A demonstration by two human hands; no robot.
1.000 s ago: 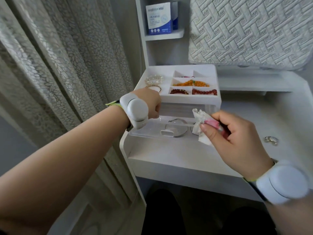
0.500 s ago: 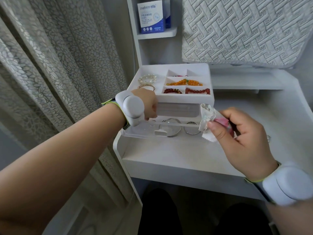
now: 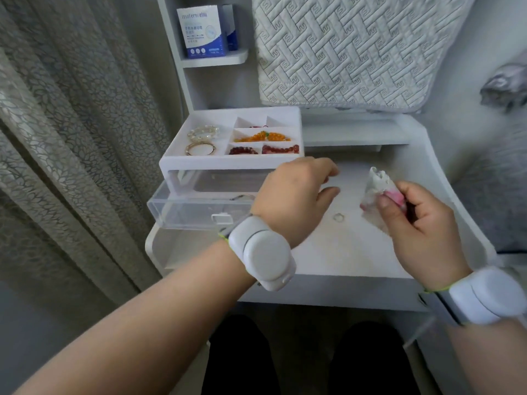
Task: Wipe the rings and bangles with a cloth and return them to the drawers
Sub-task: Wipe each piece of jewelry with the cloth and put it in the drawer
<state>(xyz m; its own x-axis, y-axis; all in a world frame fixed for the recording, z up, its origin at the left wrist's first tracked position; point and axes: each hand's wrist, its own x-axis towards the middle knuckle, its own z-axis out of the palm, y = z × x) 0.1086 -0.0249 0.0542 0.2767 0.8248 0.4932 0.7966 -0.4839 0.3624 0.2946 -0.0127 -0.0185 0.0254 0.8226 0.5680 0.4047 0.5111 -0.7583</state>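
A white jewellery box point(image 3: 228, 163) stands on the white table point(image 3: 336, 252), its clear drawer point(image 3: 188, 208) pulled out with a thin bangle point(image 3: 242, 197) showing inside. The top tray holds bead bracelets point(image 3: 262, 137) and two bangles point(image 3: 201, 148). A small silver ring point(image 3: 338, 217) lies on the table. My left hand point(image 3: 296, 195) hovers above and to the left of the ring, fingers loosely bent, holding nothing. My right hand point(image 3: 419, 220) pinches a crumpled white-and-pink cloth point(image 3: 377, 189) to the right of the ring.
A patterned curtain point(image 3: 71, 138) hangs at the left. A blue-and-white box point(image 3: 204, 31) sits on a small shelf behind the jewellery box. A quilted cushion point(image 3: 356, 49) leans at the back. The table has a raised rim on the right.
My left hand has left the drawer's left side and moved right, over the table toward the ring. The view has shifted right; the cloth hand stays about where it was.
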